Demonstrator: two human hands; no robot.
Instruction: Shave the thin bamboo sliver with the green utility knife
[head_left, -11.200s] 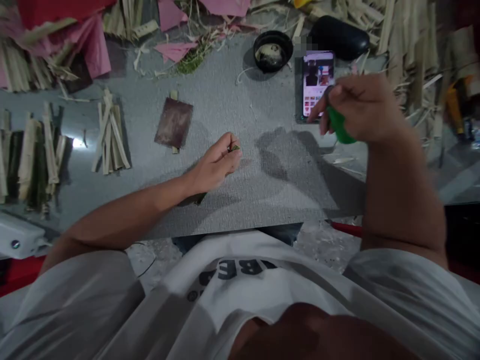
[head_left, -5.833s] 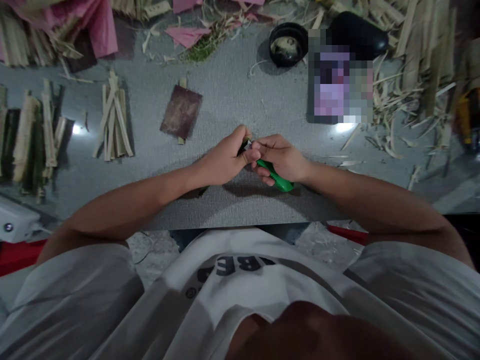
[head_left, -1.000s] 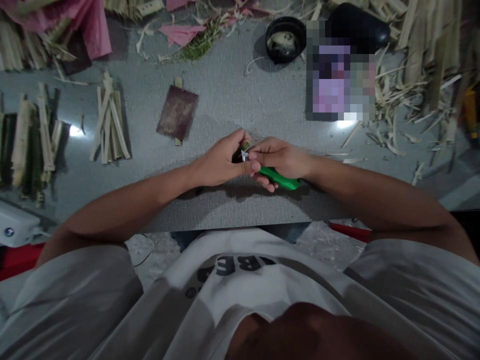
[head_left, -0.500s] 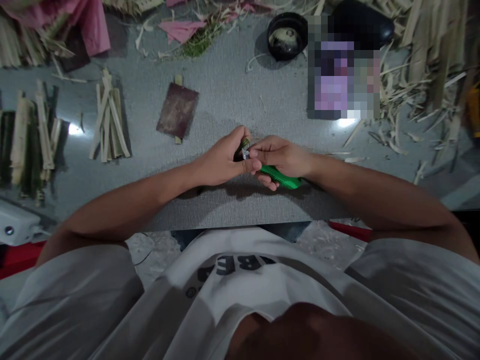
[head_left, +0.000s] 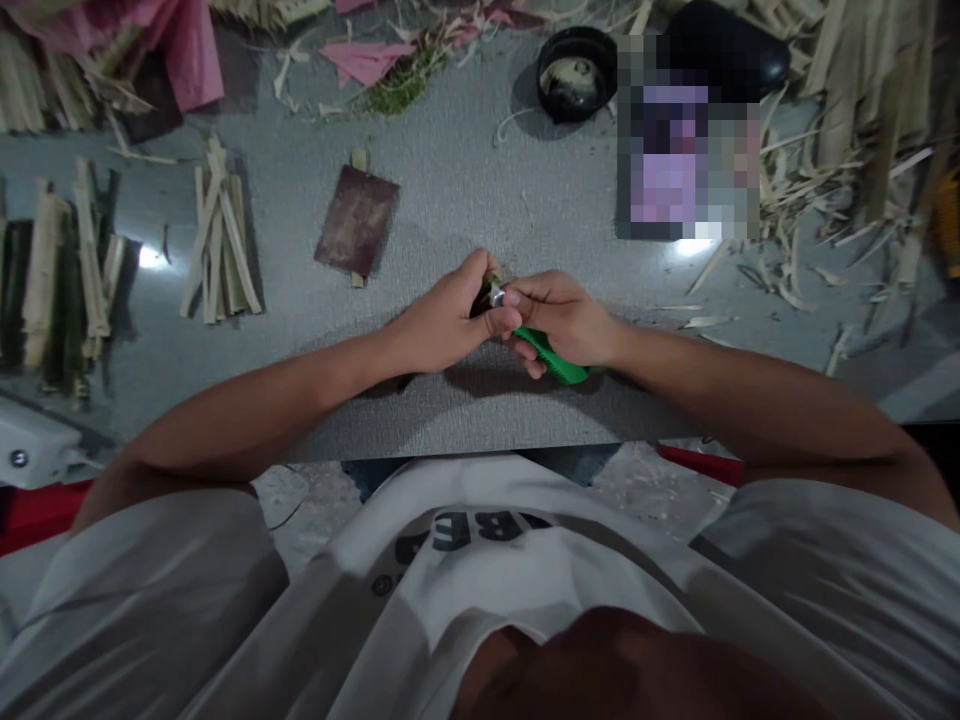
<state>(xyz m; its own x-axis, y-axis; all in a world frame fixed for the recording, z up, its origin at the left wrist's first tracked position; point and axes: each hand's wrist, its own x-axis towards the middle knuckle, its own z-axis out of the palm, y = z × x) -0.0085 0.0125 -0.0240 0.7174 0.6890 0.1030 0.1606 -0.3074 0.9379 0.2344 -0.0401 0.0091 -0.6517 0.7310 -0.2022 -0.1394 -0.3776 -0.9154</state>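
My left hand (head_left: 442, 322) is closed around a short green bamboo strip (head_left: 491, 287), of which only the tip shows above my fingers. My right hand (head_left: 564, 318) grips a green-handled utility knife (head_left: 559, 362). Its silver blade tip rests against the strip, right by my left thumb. Both hands meet over the grey mat (head_left: 465, 410) near the table's front edge.
A brown sandpaper piece (head_left: 357, 220) lies behind my left hand. Bundles of bamboo strips (head_left: 219, 245) sit at the left. A black bowl (head_left: 575, 73), a phone (head_left: 679, 165) and a dark case stand at the back right, among bamboo shavings (head_left: 825, 180). Pink paper lies at the back left.
My right hand came down from near the phone to meet my left hand. Over the last second the knife handle has tilted slightly, with the blade still against the strip.
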